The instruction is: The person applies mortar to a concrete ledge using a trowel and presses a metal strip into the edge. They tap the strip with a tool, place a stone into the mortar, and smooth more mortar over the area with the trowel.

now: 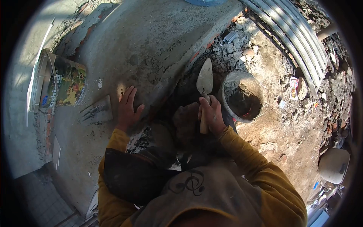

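Trowel [205, 80] is held just left of the bucket [231, 84], blade up, likely for reaching the mortar [242, 101]; its handle is gripped by the closed right hand [212, 115]; the left hand [127, 108] is spread open on the slab [151, 41], seemingly for support.

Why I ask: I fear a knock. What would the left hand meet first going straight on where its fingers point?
The left hand lies flat on the cement surface; its way looks free, just bare cement as far as shown.
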